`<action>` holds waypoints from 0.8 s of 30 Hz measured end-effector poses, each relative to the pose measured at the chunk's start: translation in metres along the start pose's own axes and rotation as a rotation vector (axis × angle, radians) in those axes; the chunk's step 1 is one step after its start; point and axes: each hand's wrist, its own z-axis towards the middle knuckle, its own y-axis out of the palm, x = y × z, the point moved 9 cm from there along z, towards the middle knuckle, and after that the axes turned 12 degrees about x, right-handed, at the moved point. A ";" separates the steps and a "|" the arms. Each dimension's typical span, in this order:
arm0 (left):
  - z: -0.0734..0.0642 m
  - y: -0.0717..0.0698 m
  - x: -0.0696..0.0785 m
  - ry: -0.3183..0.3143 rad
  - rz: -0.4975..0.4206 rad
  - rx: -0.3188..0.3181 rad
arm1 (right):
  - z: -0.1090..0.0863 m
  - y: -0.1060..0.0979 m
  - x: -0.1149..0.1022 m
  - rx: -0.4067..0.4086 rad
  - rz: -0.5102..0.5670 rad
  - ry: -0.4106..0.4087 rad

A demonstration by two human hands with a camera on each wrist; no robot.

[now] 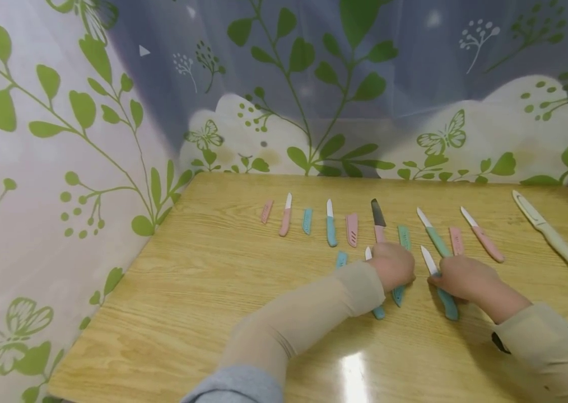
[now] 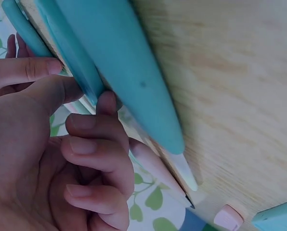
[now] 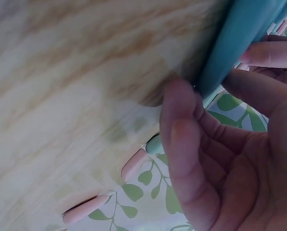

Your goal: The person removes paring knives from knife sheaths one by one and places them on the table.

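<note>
In the head view my left hand (image 1: 394, 266) is over the middle of the table. Its thumb and index finger pinch a blue knife sheath (image 1: 398, 295), seen also as a teal sheath (image 2: 71, 53) in the left wrist view. Beside it lies a blue-handled knife (image 1: 377, 311) with a white blade, partly behind the wrist. My right hand (image 1: 471, 280) pinches another blue-handled knife (image 1: 448, 305), its white blade angled toward the back left. That handle (image 3: 240, 43) looms large in the right wrist view. The knife and the sheath are apart.
Behind the hands, a row holds a pink sheath (image 1: 266, 212), pink knife (image 1: 285, 221), blue sheath (image 1: 307, 221), blue knife (image 1: 331, 229), dark-bladed knife (image 1: 377, 212), green sheath (image 1: 404, 237) and green knife (image 1: 437, 239). A cream knife (image 1: 548, 232) lies far right on the wooden table (image 1: 188, 313).
</note>
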 end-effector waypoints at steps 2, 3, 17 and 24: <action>0.000 0.000 -0.001 0.002 -0.013 0.000 | 0.001 0.000 0.000 0.006 -0.004 0.001; 0.000 0.000 -0.002 -0.001 -0.022 0.003 | 0.001 0.000 0.001 0.008 -0.006 0.001; 0.000 -0.002 -0.007 0.014 -0.070 0.044 | 0.010 -0.034 0.023 0.207 0.001 0.039; 0.001 -0.002 -0.008 0.005 -0.074 0.053 | 0.015 -0.057 0.057 0.285 -0.116 0.043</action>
